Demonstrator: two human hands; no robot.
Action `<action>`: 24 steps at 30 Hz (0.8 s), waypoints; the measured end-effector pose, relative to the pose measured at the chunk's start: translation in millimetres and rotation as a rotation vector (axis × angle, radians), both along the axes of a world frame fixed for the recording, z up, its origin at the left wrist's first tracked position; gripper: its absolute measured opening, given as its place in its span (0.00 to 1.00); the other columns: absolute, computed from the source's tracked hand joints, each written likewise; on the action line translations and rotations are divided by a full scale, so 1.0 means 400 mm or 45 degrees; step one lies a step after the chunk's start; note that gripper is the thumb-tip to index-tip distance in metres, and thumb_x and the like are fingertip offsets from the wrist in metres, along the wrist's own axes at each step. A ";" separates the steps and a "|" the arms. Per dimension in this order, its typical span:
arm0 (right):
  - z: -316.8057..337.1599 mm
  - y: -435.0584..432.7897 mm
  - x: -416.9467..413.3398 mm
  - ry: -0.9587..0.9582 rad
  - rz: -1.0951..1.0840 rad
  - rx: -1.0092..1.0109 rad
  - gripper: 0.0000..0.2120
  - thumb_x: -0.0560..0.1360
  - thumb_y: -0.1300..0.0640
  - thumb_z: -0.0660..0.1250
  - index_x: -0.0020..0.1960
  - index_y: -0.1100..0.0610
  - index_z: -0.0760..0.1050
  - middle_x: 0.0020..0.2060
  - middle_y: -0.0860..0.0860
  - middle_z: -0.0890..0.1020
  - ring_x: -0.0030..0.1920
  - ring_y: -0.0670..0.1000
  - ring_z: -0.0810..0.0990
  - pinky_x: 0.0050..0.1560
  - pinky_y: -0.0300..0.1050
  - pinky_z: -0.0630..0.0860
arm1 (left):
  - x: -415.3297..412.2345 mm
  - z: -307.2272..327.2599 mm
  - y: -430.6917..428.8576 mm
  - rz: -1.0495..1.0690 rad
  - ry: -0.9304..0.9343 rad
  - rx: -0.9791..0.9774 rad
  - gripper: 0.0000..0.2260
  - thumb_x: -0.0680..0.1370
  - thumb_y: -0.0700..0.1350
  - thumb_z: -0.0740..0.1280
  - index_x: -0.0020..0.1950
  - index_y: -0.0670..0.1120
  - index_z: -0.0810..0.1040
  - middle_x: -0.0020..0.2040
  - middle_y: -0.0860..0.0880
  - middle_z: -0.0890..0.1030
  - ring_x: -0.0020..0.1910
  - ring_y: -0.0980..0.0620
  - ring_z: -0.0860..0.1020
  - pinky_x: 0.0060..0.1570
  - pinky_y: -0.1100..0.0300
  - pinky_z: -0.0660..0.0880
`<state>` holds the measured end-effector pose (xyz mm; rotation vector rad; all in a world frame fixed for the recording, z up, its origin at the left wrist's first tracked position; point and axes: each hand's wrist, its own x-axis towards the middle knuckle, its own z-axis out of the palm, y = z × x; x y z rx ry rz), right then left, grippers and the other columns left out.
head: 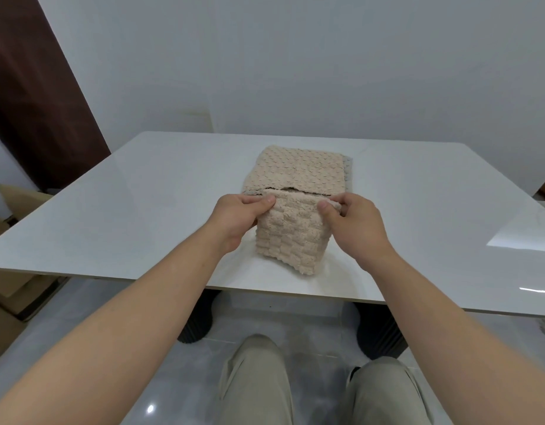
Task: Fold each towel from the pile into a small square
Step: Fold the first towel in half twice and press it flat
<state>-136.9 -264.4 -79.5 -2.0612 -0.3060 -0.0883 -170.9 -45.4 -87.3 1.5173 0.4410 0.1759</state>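
Note:
A beige textured towel (291, 237), folded into a small thick square, is held over the near part of the white table (118, 216). My left hand (239, 214) pinches its upper left corner and my right hand (352, 223) pinches its upper right corner, thumbs on the near face. Its lower edge hangs close to the tabletop; whether it touches is unclear. Behind it lies a flat pile of towels (299, 171), a beige one on top and a grey one (348, 173) peeking out at the right edge.
The table's near edge runs just below the held towel. Cardboard boxes (10, 271) stand on the floor at the left. A dark wooden door (35, 96) is at the far left. My knees are below the table edge.

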 end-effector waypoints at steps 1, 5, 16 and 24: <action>-0.003 0.001 0.002 0.017 0.005 0.013 0.09 0.79 0.44 0.68 0.50 0.48 0.80 0.43 0.48 0.84 0.45 0.50 0.83 0.50 0.52 0.81 | 0.000 -0.005 -0.001 0.004 -0.011 0.019 0.14 0.75 0.46 0.76 0.54 0.38 0.84 0.52 0.43 0.86 0.56 0.45 0.84 0.60 0.53 0.80; -0.015 0.009 0.001 0.131 0.039 0.230 0.07 0.79 0.46 0.68 0.48 0.49 0.80 0.41 0.55 0.85 0.43 0.57 0.84 0.48 0.59 0.83 | -0.012 -0.002 -0.035 0.037 -0.090 0.363 0.12 0.81 0.54 0.68 0.53 0.45 0.80 0.51 0.45 0.85 0.49 0.46 0.83 0.56 0.45 0.80; -0.064 0.033 -0.042 0.897 0.087 0.784 0.20 0.81 0.42 0.64 0.57 0.59 0.81 0.46 0.53 0.88 0.39 0.49 0.87 0.44 0.49 0.82 | -0.007 0.011 -0.100 0.182 -0.222 0.974 0.10 0.85 0.54 0.58 0.53 0.48 0.70 0.41 0.57 0.76 0.39 0.60 0.74 0.38 0.58 0.67; -0.090 0.032 -0.030 0.517 -0.057 0.346 0.25 0.78 0.32 0.58 0.54 0.55 0.74 0.50 0.54 0.84 0.50 0.56 0.84 0.48 0.61 0.84 | -0.005 0.014 -0.105 0.114 -0.146 1.253 0.13 0.86 0.55 0.54 0.53 0.47 0.69 0.39 0.51 0.77 0.38 0.52 0.75 0.38 0.52 0.71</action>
